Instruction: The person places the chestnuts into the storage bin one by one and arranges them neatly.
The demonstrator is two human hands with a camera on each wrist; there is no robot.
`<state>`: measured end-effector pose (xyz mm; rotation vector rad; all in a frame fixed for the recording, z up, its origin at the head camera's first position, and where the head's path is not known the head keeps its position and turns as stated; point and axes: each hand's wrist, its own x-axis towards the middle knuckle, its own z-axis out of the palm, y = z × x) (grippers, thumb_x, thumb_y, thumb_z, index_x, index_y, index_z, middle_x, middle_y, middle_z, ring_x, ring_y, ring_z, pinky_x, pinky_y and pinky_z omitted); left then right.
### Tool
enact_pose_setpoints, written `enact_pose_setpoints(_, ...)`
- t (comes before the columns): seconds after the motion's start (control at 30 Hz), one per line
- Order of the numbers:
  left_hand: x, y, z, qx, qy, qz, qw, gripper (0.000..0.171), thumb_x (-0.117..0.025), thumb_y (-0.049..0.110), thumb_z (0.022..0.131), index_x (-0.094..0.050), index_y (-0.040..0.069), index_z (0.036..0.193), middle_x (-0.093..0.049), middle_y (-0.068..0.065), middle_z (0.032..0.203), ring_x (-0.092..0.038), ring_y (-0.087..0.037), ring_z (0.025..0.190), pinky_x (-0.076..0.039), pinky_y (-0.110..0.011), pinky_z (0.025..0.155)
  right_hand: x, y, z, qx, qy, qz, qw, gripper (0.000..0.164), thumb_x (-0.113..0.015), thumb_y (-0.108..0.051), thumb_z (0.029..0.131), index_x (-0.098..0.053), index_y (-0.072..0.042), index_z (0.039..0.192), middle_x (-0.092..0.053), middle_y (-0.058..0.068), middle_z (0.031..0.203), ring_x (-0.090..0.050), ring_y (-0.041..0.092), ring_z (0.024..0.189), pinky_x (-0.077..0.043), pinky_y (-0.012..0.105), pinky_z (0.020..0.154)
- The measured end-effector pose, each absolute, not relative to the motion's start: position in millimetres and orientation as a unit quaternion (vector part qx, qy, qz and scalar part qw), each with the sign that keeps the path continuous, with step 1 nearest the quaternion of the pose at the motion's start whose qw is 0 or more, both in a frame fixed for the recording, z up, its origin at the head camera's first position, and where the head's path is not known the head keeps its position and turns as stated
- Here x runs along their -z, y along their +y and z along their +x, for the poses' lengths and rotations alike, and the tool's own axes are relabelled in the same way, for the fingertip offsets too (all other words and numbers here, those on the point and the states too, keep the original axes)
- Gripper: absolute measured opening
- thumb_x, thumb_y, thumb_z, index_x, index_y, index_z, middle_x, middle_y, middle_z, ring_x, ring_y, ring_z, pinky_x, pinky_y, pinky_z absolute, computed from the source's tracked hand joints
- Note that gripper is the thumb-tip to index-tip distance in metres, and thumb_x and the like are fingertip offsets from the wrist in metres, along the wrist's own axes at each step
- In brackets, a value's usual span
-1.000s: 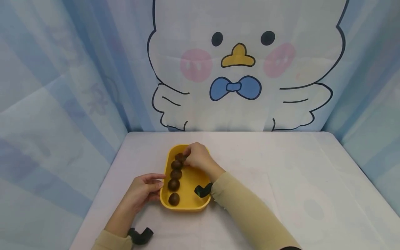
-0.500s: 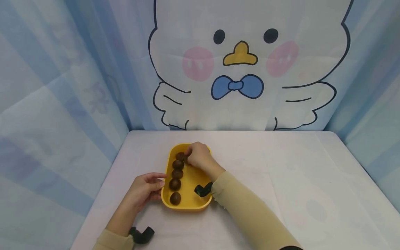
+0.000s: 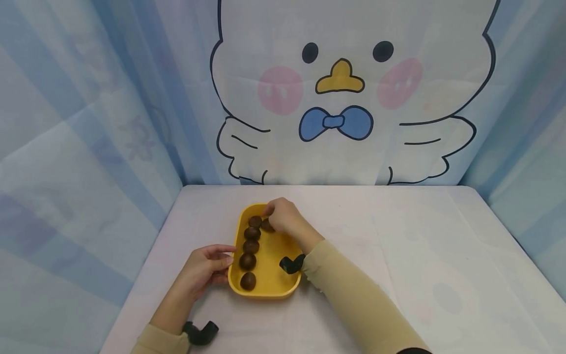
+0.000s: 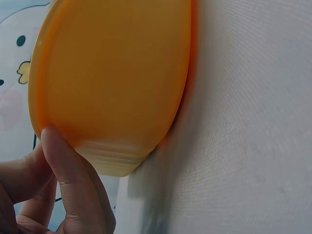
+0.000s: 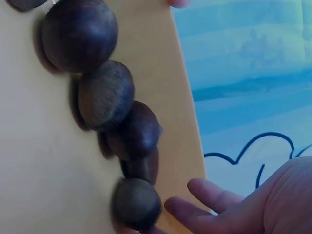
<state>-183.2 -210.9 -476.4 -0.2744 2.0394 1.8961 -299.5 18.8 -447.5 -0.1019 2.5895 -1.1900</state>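
In the head frame, a yellow tray (image 3: 270, 276) is standing on the white counter (image 3: 398, 246), a little left of the middle, and it is holding six chestnuts (image 3: 250, 246). Five of them are forming a column along the tray's left side, the lowest one sitting slightly apart; the sixth chestnut (image 3: 267, 225) is lying near the top, just right of the uppermost one. The grip of the left hand (image 3: 208, 265) is pinching the tray's left rim. The right hand (image 3: 286, 217) is hanging over the sixth chestnut; in its wrist view two fingertips are showing apart from it, but the lower edge is cutting off the rest, so I cannot tell if this grip is pinching. For doing this step well, I think the right fingers should be acting gently, without pushing the round neighbours. No brand, label or writing is showing; the backdrop (image 3: 88, 196) is carrying only a printed cartoon bird (image 3: 349, 29).
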Motion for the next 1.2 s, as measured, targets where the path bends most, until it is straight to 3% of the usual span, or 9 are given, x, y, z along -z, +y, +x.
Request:
enact_pose_setpoints(0.2,476.6,-210.6,-183.3,-0.669,0.718,-0.091,0.171,0.041,-0.072,0.004,0.100,-0.067,-0.004,0.140,-0.072,-0.002,0.089,-0.067,-0.014,0.067,-0.063,-0.027,0.061,440.4,30.3,-299.1,0.437,0.882,-0.057,0.167,0.041,-0.053,0.007,0.097,-0.077,-0.014,0.122,-0.072,0.008,0.130,-0.065,0.027,0.117,-0.059,0.047,0.109)
enact_pose_setpoints(0.37,476.2,-209.7,-183.8,-0.671,0.716,-0.095,0.170,0.040,-0.072,0.004,0.100,-0.067,-0.003,0.139,-0.072,-0.002,0.089,-0.067,-0.014,0.067,-0.063,-0.028,0.060,436.6,40.5,-301.9,0.466,0.860,-0.094,0.185,0.048,-0.053,0.014,0.090,-0.077,-0.011,0.124,-0.073,0.008,0.130,-0.065,0.028,0.112,-0.061,0.042,0.102)
enact_pose_setpoints(0.67,472.7,-207.6,-181.3,-0.657,0.731,-0.094,0.159,0.040,-0.073,0.004,0.099,-0.068,-0.003,0.138,-0.071,-0.003,0.091,-0.066,-0.014,0.067,-0.063,-0.026,0.059,431.2,57.2,-301.1,0.542,0.801,-0.101,0.236,0.053,-0.046,0.021,0.091,-0.073,-0.005,0.128,-0.071,0.015,0.138,-0.069,0.036,0.128,-0.061,0.053,0.105)
enact_pose_setpoints(1.2,474.6,-209.0,-182.4,-0.663,0.723,-0.100,0.166,0.042,-0.073,0.003,0.099,-0.067,-0.004,0.140,-0.071,-0.004,0.092,-0.067,-0.013,0.064,-0.063,-0.026,0.060,426.7,95.9,-284.7,0.570,0.771,-0.122,0.254,0.033,-0.054,0.008,0.103,-0.073,-0.006,0.127,-0.068,0.022,0.143,-0.070,0.040,0.128,-0.068,0.040,0.090)
